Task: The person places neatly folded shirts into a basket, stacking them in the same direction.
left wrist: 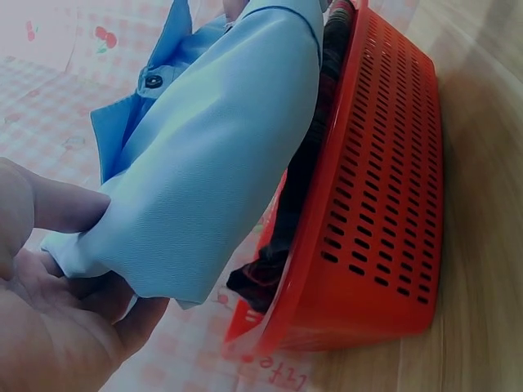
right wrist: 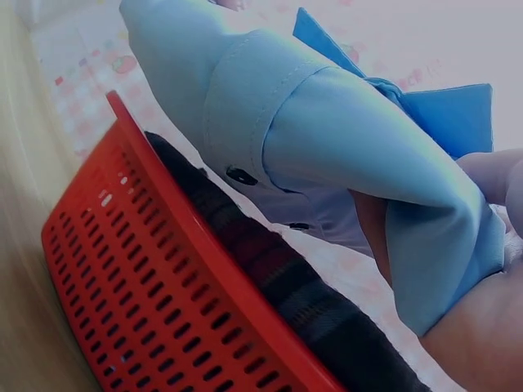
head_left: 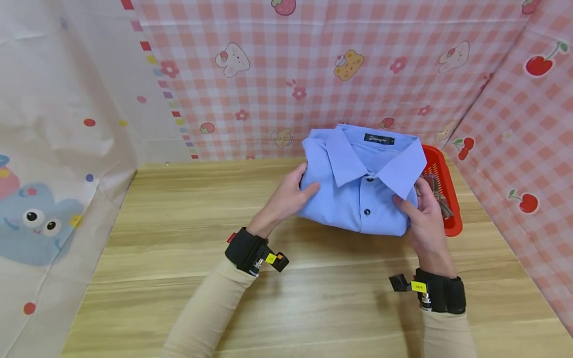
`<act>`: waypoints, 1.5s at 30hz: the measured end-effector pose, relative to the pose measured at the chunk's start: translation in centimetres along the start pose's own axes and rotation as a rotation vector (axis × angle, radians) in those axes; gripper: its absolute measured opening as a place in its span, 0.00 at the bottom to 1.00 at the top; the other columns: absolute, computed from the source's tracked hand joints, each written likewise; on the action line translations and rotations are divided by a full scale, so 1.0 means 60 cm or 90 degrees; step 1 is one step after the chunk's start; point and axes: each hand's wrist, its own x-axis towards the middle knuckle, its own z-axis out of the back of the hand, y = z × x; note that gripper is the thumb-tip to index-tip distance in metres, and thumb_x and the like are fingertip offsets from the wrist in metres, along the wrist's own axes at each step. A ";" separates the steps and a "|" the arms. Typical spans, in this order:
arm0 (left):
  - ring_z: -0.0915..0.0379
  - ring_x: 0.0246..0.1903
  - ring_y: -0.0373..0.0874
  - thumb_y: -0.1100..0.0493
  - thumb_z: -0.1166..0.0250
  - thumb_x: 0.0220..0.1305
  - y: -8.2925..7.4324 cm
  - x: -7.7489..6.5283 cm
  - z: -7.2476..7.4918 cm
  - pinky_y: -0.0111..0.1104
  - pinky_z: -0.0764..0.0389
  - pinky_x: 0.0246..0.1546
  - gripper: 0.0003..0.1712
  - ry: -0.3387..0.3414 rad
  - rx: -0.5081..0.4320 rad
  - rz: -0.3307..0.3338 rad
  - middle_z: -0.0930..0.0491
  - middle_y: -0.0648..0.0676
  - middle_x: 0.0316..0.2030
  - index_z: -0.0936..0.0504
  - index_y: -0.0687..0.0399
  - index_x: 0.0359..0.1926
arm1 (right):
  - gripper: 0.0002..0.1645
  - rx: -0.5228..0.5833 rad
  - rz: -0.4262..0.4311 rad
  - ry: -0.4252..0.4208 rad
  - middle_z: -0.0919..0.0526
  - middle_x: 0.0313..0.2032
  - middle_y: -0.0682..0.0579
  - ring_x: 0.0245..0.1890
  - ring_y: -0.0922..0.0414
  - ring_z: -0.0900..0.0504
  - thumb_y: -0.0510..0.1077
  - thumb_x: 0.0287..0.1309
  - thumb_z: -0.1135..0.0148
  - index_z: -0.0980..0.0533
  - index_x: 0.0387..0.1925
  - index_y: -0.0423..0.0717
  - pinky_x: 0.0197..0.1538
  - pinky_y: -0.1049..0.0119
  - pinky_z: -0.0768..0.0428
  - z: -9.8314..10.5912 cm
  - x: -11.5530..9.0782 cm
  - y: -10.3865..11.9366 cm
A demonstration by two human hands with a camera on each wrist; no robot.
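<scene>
A folded light blue collared shirt, with dark buttons and a black neck label, is held up between both hands. My left hand pinches its left side, thumb in front and fingers behind. On the right side my right hand grips the fabric below the collar point, thumb on the front. Both wrist views show the shirt raised above the rim of a red perforated basket. Dark plaid cloth lies inside that basket. In the head view the shirt hides much of the basket.
The basket stands on a wood-grain table near its back right corner. Behind the table hangs a pink checked cloth with cartoon prints. A white printed sheet covers the left side, and more checked cloth the right.
</scene>
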 end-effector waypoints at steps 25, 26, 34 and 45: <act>0.39 0.72 0.50 0.64 0.45 0.77 -0.020 0.054 -0.029 0.41 0.38 0.76 0.38 0.055 0.021 -0.017 0.39 0.59 0.75 0.49 0.63 0.81 | 0.32 0.052 0.031 -0.120 0.30 0.66 0.48 0.66 0.52 0.35 0.28 0.68 0.40 0.31 0.71 0.42 0.66 0.71 0.28 0.023 0.021 0.009; 0.39 0.72 0.50 0.64 0.45 0.77 -0.021 0.056 -0.030 0.41 0.38 0.76 0.38 0.058 0.020 -0.022 0.39 0.59 0.75 0.49 0.63 0.81 | 0.32 0.055 0.038 -0.118 0.30 0.66 0.48 0.65 0.52 0.35 0.27 0.68 0.42 0.31 0.71 0.42 0.66 0.71 0.27 0.024 0.022 0.009; 0.41 0.72 0.50 0.66 0.47 0.77 -0.021 0.070 -0.038 0.40 0.40 0.76 0.38 0.077 -0.002 -0.017 0.42 0.58 0.77 0.52 0.62 0.81 | 0.34 0.096 0.033 -0.120 0.31 0.68 0.47 0.65 0.52 0.32 0.24 0.67 0.43 0.32 0.72 0.43 0.65 0.71 0.25 0.034 0.024 0.011; 0.44 0.74 0.49 0.68 0.50 0.78 -0.016 0.077 -0.050 0.40 0.43 0.78 0.39 0.061 -0.036 0.003 0.47 0.56 0.80 0.55 0.57 0.83 | 0.35 0.102 0.047 -0.136 0.30 0.68 0.47 0.63 0.52 0.29 0.25 0.67 0.42 0.32 0.73 0.44 0.63 0.71 0.23 0.035 0.032 0.020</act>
